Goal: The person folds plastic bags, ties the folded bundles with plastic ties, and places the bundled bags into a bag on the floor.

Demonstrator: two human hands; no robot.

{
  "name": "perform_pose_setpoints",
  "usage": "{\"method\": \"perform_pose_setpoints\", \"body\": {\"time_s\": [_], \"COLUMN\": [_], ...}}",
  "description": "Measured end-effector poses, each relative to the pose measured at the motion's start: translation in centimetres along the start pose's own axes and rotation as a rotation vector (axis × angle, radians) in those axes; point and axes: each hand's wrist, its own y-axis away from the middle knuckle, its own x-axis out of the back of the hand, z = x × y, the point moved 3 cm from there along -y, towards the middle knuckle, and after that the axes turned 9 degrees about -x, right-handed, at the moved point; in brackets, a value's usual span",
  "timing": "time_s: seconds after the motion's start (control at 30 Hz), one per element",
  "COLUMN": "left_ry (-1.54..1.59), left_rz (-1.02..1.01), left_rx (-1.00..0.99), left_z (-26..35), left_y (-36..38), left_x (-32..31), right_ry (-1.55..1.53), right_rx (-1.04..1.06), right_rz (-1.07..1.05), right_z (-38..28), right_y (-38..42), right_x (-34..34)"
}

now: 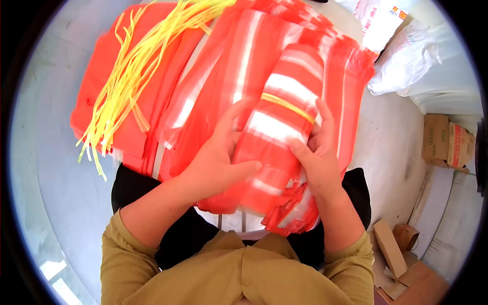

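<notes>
A bundle of red plastic bags (281, 131), folded long and shiny with pale glare bands, lies tilted over my lap. A thin yellow tie (288, 107) runs around its upper middle. My left hand (219, 158) grips the bundle's left edge, thumb across the top and index finger stretched up along the side. At the right edge my right hand (319, 155) holds it, with the thumb on top near the tie and the fingers curled at the side. Loose gathered bag ends (295, 213) hang at the lower end. The undersides of both hands' grip are hidden.
Stacked red bags (203, 86) spread behind the bundle. Yellow strips (134, 76) drape over the red pile (101, 86) at the left. White sacks (406, 58) stand at the upper right. A cardboard box (441, 141) and flattened cardboard (401, 254) lie on the right.
</notes>
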Motion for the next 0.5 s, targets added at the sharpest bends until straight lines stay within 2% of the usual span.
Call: {"method": "perform_pose_setpoints", "body": {"time_s": [0.13, 0.23, 0.37, 0.43, 0.5], "left_ry": [0.06, -0.023, -0.212, -0.253, -0.105], "left_rz": [0.008, -0.008, -0.079, -0.14, -0.217], "left_rx": [0.003, -0.025, -0.042, -0.012, 0.11], "left_z": [1.3, 0.3, -0.1, -0.4, -0.5], "left_y": [-0.1, 0.5, 3.2, 5.6, 8.4], "left_x": [-0.9, -2.4, -5.8, -7.4, -10.1], "right_ry": [-0.21, 0.102, -0.169, -0.124, -0.041], "right_rx": [-0.019, 0.02, -0.143, -0.086, 0.009], "right_rz": [-0.052, 0.027, -0.062, -0.098, -0.046], "right_z": [0.5, 1.4, -0.4, -2.0, -2.7], "right_y": [1.2, 1.7, 3.2, 5.8, 9.1], "right_x": [-0.1, 0.5, 2.1, 3.8, 6.9]}}
